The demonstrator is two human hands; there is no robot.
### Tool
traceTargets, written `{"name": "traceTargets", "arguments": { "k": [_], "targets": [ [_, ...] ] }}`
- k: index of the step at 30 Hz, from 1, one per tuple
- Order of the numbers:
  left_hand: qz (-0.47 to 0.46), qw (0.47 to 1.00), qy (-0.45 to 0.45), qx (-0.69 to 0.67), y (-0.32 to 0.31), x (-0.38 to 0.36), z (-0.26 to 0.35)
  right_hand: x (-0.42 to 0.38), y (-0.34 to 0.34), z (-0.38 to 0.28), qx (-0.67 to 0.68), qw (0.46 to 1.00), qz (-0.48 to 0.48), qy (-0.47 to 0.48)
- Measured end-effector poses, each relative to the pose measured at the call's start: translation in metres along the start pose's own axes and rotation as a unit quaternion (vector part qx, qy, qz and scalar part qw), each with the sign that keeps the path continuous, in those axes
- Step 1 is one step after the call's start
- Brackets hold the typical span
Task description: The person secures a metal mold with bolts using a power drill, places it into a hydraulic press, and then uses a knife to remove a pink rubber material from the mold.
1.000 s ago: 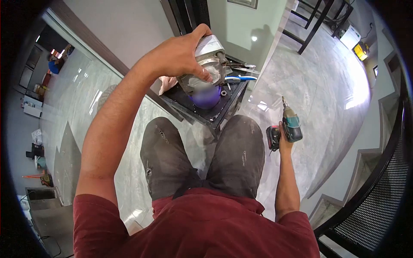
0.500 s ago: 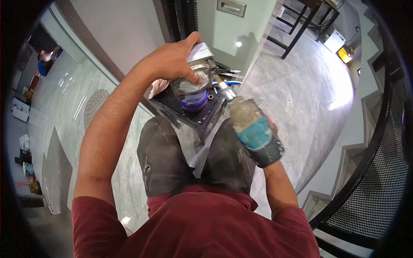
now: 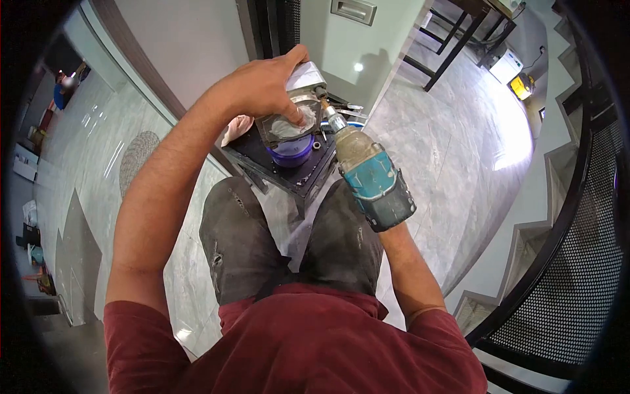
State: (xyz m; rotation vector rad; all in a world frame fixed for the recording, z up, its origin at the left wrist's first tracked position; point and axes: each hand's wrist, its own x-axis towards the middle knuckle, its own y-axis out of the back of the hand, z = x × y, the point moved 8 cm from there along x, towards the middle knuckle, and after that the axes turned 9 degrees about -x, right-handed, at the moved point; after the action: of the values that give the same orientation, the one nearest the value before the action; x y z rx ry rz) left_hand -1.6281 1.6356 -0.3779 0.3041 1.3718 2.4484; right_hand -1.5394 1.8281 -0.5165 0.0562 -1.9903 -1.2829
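Left hand: The left hand (image 3: 270, 85) is partly closing around the metal assembly (image 3: 305, 77), its thumb pressing on the whitish, smeared face.
Right hand: The right hand (image 3: 392, 235) is holding the power driver (image 3: 371, 174); the body is hiding the fingers, so their exact closure cannot be told.
Driver tip: The bit (image 3: 325, 104) is reaching the dark socket (image 3: 320, 92) at the assembly's side, just beside the left hand; whether it is engaging cannot be told.
Container: The purple-rimmed container (image 3: 291, 157) is sitting on the black stand (image 3: 252, 156), below the left hand's thumb.
Ring: A small ring (image 3: 316, 145) is lying between the container and driver.
Cloth: A pinkish cloth (image 3: 237, 130) is lying beneath the left wrist.
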Motion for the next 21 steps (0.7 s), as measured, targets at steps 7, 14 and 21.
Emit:
{"name": "traceTargets", "arguments": {
  "k": [7, 14, 21],
  "targets": [
    [0.009, 1.000, -0.007, 0.008, 0.000, 0.001, 0.000, 0.018, 0.027, -0.022, 0.000, 0.998, 0.045, -0.033],
    [0.022, 1.000, -0.013, 0.008, 0.002, -0.001, 0.003, 0.012, 0.022, -0.010, 0.305, 0.941, 0.034, -0.140],
    [0.024, 1.000, -0.012, 0.001, 0.002, -0.002, 0.004, 0.028, 0.051, -0.036, 0.037, 0.996, 0.073, -0.021]
  ]
}}
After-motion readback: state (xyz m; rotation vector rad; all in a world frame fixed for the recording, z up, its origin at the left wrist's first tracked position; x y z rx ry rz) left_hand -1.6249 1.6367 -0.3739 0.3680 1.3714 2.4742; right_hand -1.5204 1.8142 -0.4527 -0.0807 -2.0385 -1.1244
